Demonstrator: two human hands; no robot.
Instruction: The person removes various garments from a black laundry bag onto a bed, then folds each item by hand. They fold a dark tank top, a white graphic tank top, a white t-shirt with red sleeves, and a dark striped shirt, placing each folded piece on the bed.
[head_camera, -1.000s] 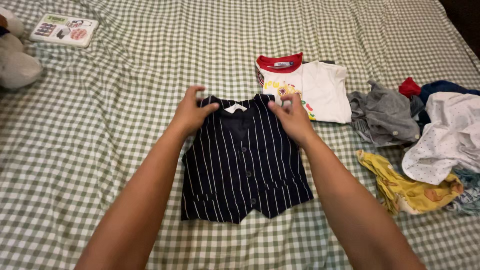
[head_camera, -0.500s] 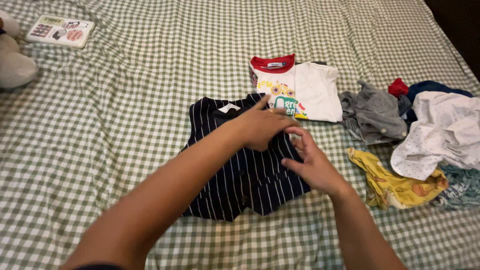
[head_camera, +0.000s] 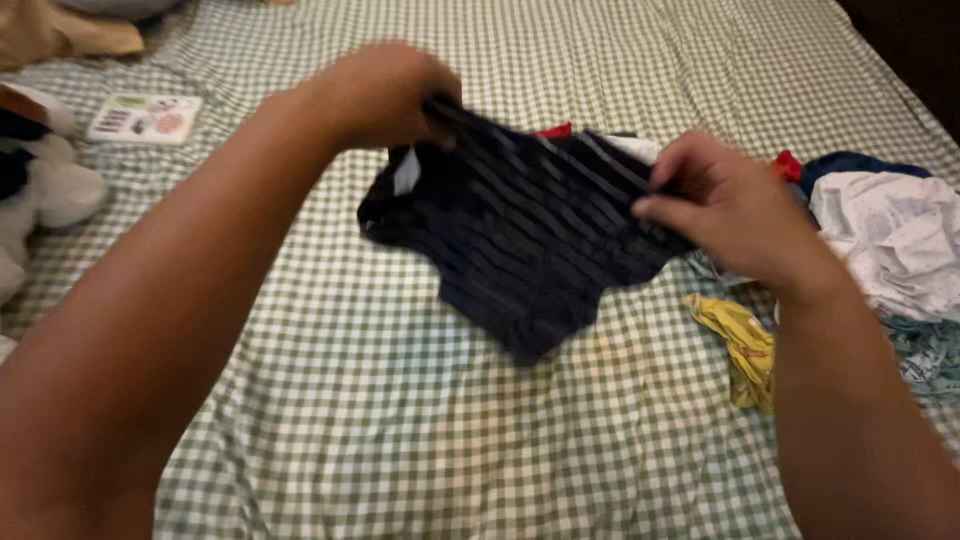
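A small navy vest with white pinstripes (head_camera: 520, 230) hangs in the air over the green-and-white checked bedsheet (head_camera: 400, 440). My left hand (head_camera: 385, 95) grips its upper left edge near the white neck label. My right hand (head_camera: 725, 205) pinches its right edge. The vest is turned sideways, its stripes running across, and it is blurred by motion. It hides most of the folded white shirt with a red collar (head_camera: 555, 131) behind it.
A heap of loose clothes lies at the right: a white dotted garment (head_camera: 895, 235), a yellow printed one (head_camera: 740, 340), a dark blue one (head_camera: 850, 165). A flat picture card (head_camera: 145, 118) and a white-and-black plush toy (head_camera: 35, 190) lie at the left.
The vest lay flat on the sheet before. Both hands moved to its right side, gripped it, and lifted it off the bed, turning it sideways. The camera view shifted.
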